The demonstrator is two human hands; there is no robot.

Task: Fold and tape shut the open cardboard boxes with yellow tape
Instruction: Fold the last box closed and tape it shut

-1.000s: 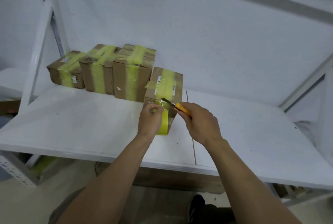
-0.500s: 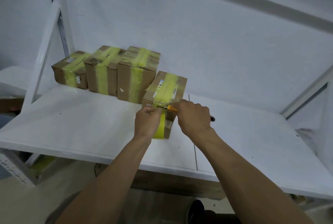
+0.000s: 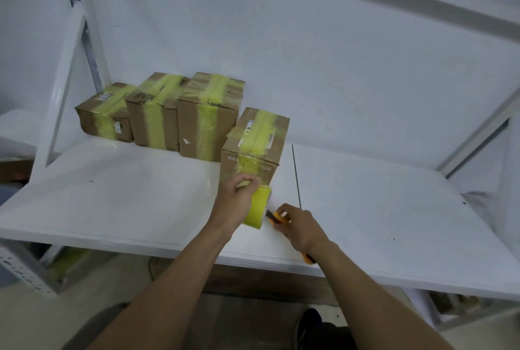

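Observation:
A small cardboard box [image 3: 254, 147] stands on the white shelf [image 3: 118, 197], closed, with a strip of yellow tape over its top and down its front. Just in front of it my left hand [image 3: 235, 203] grips the roll of yellow tape [image 3: 256, 210]. My right hand [image 3: 299, 227] holds an orange utility knife [image 3: 277, 217] low over the shelf, its tip pointing at the roll. Both hands are clear of the box.
Three more taped boxes [image 3: 157, 116] stand in a row at the back left against the white wall. A seam [image 3: 296, 175] runs across the shelf right of the box. A slanted white frame post [image 3: 63, 82] stands at the left. My shoe [image 3: 309, 327] shows below the shelf.
The knife was at the tape on the box's front edge. Both hands have pulled back toward me, the roll coming away from the box and the knife dropping low over the shelf.

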